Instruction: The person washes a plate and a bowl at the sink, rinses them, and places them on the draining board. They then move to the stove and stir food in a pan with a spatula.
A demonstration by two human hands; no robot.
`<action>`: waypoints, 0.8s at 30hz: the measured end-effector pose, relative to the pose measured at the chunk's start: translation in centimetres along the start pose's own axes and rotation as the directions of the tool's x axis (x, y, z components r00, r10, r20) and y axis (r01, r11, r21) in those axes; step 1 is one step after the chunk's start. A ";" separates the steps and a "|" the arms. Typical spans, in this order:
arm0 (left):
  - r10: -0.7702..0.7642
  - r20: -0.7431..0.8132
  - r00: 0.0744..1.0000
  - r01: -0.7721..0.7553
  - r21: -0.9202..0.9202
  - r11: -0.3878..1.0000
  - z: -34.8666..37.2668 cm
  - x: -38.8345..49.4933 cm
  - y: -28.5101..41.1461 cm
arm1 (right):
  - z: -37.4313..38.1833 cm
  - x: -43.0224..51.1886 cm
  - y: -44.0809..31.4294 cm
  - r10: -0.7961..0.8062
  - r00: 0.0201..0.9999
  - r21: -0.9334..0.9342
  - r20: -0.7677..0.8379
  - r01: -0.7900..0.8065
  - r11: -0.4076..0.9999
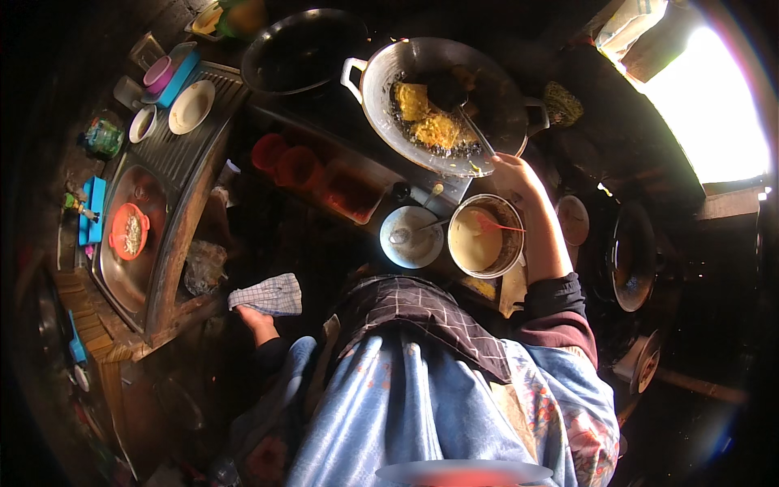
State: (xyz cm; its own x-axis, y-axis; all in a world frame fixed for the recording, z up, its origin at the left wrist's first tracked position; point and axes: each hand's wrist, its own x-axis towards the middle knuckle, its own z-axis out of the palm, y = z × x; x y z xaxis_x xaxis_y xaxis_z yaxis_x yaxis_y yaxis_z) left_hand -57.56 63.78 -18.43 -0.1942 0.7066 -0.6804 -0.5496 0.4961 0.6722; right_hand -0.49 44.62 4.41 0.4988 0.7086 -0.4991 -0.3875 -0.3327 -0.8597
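Note:
My right hand (511,176) grips the handle of a metal spatula (476,128), whose dark blade lies in a large two-handled wok (383,91). In the wok's bubbling oil sit a squarish golden fried piece (412,101) and a rougher yellow fritter (436,130). Below that arm stands a pot of pale batter (475,246) with a red plastic spoon (502,227) in it. Beside the pot is a white bowl (401,254) holding a metal ladle or spoon. Off to the left, my left hand (258,321) holds a folded checked cloth (268,295).
A steel sink (122,286) at left holds an orange colander (141,243) with pale bits. Its drainboard (182,143) carries a plate (192,106) and bowls. A dark wide pan (268,79) stands left of the wok. Bright window (706,103) at upper right.

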 end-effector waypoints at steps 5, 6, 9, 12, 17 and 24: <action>0.022 0.035 0.999 -0.022 -0.015 1.000 0.0 0.0 0.1 | 0.5 -1.8 -1.9 0.058 0.998 -0.198 0.015 -0.053 0.979; 0.011 0.012 1.000 -0.010 -0.006 1.000 0.0 0.1 0.1 | 0.7 -2.0 -2.1 0.081 0.997 -0.260 -0.009 -0.080 0.962; -0.004 0.016 1.000 0.004 -0.010 1.000 0.1 0.4 0.1 | 1.2 -2.7 -3.1 0.088 0.996 -0.616 0.010 -0.063 0.785; 0.015 0.014 1.000 -0.015 -0.012 1.000 0.4 0.4 0.0 | 1.2 -3.1 -3.3 0.114 0.991 -0.709 -0.065 -0.126 0.694; 0.014 -0.035 0.999 -0.013 0.014 1.000 1.7 -1.0 -0.2 | 2.2 0.4 0.2 -0.231 0.972 -0.882 -0.050 0.066 0.467; 0.021 -0.003 1.000 -0.021 0.022 1.000 2.5 -0.8 0.1 | 2.0 1.7 0.3 -0.453 0.891 -0.906 -0.026 0.171 0.388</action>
State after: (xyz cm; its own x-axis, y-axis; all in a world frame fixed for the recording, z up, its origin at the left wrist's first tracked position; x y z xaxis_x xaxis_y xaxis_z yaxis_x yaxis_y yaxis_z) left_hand -55.44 64.53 -17.09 -0.2081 0.7158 -0.6666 -0.5272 0.4920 0.6929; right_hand -1.30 46.96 3.50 0.6402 0.7660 -0.0581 0.6369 -0.5715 -0.5175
